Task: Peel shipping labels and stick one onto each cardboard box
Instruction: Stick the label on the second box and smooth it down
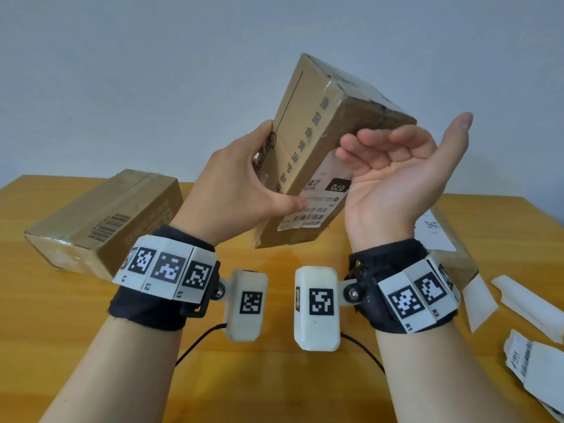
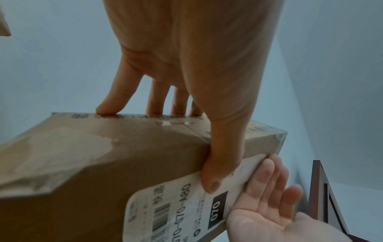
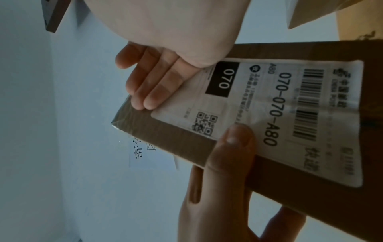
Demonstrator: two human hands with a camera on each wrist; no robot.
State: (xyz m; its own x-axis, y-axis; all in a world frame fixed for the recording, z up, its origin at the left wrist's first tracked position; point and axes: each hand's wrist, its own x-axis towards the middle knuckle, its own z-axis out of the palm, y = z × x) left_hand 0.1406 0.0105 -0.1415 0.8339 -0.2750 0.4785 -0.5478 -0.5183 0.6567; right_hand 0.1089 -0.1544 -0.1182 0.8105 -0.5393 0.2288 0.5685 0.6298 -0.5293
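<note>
My left hand grips a tilted cardboard box in the air above the table. Its thumb presses on a white shipping label marked 070 on the box's lower face, and its fingers hold the opposite side. My right hand is turned palm up beside the box and holds nothing. Its fingers lie flat along the label at the edge by the black 070 block. The label sits flat on the box.
On the wooden table a second cardboard box lies at the left. A third box with a white label lies at the right. White backing strips and a pile of labels lie at the right edge.
</note>
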